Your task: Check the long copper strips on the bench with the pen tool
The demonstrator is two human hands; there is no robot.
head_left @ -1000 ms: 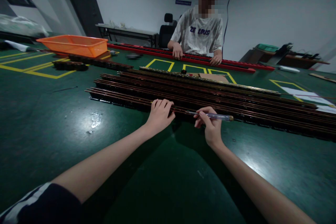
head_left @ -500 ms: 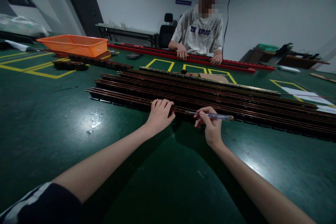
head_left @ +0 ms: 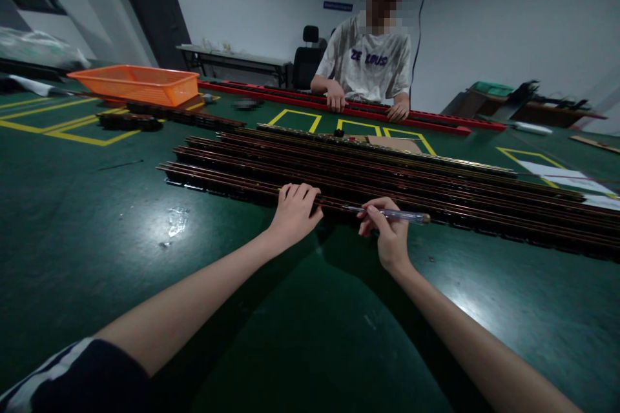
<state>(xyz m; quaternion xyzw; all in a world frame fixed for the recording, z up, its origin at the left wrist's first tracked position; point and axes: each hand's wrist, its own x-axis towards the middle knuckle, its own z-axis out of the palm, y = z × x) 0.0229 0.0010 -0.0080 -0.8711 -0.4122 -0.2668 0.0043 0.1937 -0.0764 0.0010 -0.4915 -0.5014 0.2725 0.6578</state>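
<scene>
Several long dark strips (head_left: 232, 164) with copper-coloured edges lie side by side across the green table. My left hand (head_left: 296, 210) rests on the nearest strip, its fingers bent over the edge and closed on it. To its right, my right hand (head_left: 386, 229) holds a screwdriver (head_left: 409, 215) with a clear handle between thumb and fingers. The screwdriver's thin shaft points left, and its tip is at the nearest strip, a short way from my left hand. Whether the tip touches the strip is too small to tell.
An orange basket (head_left: 138, 85) stands at the back left. Short dark strips (head_left: 130, 120) lie before it. Across the table a person's hands rest on a long red rail (head_left: 436, 120). White paper (head_left: 557, 173) lies at the right, cardboard (head_left: 394, 143) behind the strips.
</scene>
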